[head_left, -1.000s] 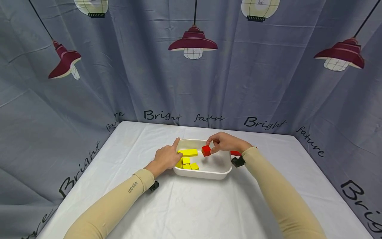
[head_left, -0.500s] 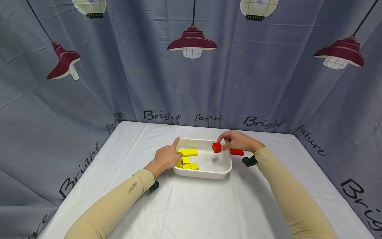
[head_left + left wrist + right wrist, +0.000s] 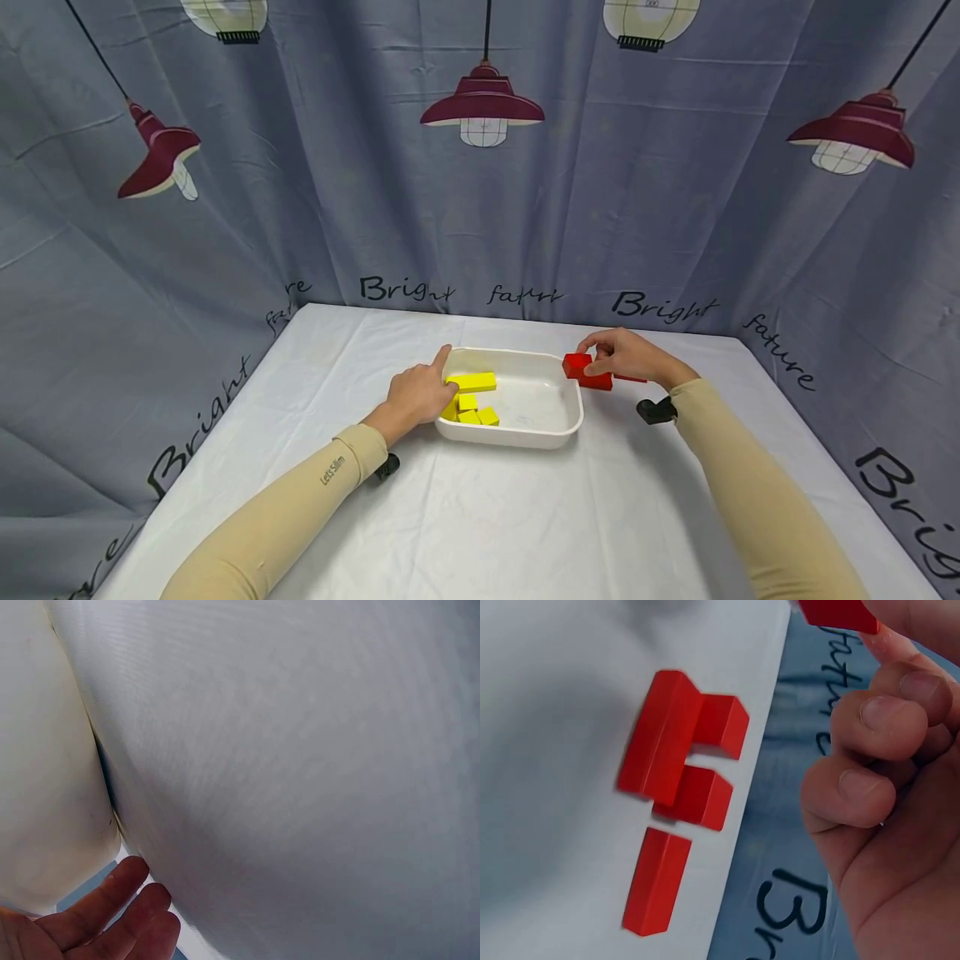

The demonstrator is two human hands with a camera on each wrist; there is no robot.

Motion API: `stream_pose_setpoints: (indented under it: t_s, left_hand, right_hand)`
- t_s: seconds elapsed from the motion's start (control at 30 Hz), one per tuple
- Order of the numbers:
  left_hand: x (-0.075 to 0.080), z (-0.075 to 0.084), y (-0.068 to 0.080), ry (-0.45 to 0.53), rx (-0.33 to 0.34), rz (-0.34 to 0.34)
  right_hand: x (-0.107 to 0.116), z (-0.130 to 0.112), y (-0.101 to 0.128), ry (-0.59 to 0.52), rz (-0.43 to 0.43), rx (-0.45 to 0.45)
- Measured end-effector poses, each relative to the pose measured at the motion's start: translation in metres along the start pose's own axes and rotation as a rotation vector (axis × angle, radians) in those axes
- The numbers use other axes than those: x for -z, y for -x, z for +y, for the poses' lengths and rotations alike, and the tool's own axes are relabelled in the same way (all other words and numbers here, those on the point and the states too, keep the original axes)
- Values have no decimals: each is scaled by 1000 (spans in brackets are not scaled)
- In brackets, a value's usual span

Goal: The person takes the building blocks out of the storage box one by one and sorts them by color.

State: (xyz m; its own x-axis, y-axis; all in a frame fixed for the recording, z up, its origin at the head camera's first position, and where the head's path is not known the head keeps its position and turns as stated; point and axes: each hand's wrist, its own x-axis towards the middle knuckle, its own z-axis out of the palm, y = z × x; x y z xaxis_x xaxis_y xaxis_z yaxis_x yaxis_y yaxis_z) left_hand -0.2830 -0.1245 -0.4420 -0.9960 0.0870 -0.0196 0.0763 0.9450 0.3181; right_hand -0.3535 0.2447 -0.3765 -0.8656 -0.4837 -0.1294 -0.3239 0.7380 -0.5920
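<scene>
My left hand [image 3: 417,394] is at the left end of a white rectangular tray [image 3: 536,402]; its thumb lies over the rim and its fingers are along the outer wall. In the left wrist view the fingertips [image 3: 136,871] are beside that wall. My right hand [image 3: 633,357] pinches a red block [image 3: 573,367] between thumb and finger, over the tray's right rim. Its other fingers are curled in the right wrist view, where the held block [image 3: 838,613] is partly out of frame. Several yellow blocks [image 3: 477,382] lie in the tray's left part.
On the white cloth to the right of the tray lie several red blocks [image 3: 598,382], partly hidden by my right hand. In the right wrist view a long red block [image 3: 654,739] is close to shorter ones [image 3: 705,796]. A grey-blue curtain [image 3: 480,217] hangs behind the table.
My right hand has moved right with the red block, from above the middle of the tray to its right rim. My left hand, the tray and the yellow blocks have stayed put.
</scene>
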Motion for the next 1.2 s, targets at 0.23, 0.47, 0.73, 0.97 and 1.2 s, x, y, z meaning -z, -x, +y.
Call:
stream_pose_setpoints:
  t_s: [0.23, 0.47, 0.73, 0.97, 1.2]
  left_hand:
    - [0, 2, -1, -4, 1, -7]
    - [0, 2, -1, -9, 0, -7]
    - [1, 2, -2, -13, 5, -3]
    - [0, 1, -2, -18, 5, -1]
    - [-1, 1, -2, -12, 14, -14]
  right_hand:
    - [4, 16, 9, -17, 50, -11]
    - [7, 38, 14, -53, 91, -86]
    - [8, 57, 21, -58, 131, -153]
    - [5, 75, 24, -71, 143, -197]
    - [1, 84, 29, -80, 139, -243]
